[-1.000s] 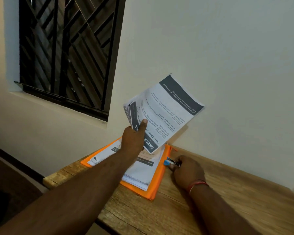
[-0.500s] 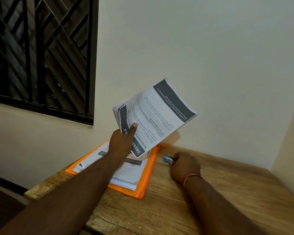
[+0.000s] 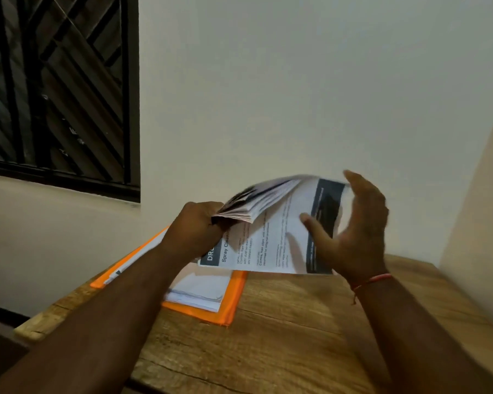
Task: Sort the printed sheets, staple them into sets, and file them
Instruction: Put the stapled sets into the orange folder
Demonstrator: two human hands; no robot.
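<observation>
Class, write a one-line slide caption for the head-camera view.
Left hand grips a fanned bundle of printed sheets over an orange folder on the wooden table, right hand at its far edge.

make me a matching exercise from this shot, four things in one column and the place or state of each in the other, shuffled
Things
1. orange flat folder
2. fanned stack of printed white sheets
3. red thread bracelet
4. right hand

Places or states
A. open, at the sheets' far end
B. round the right wrist
C. lies on the wooden table, loose white papers on it
D. gripped at one end by the left hand

Pairs: 1-C, 2-D, 3-B, 4-A
</observation>
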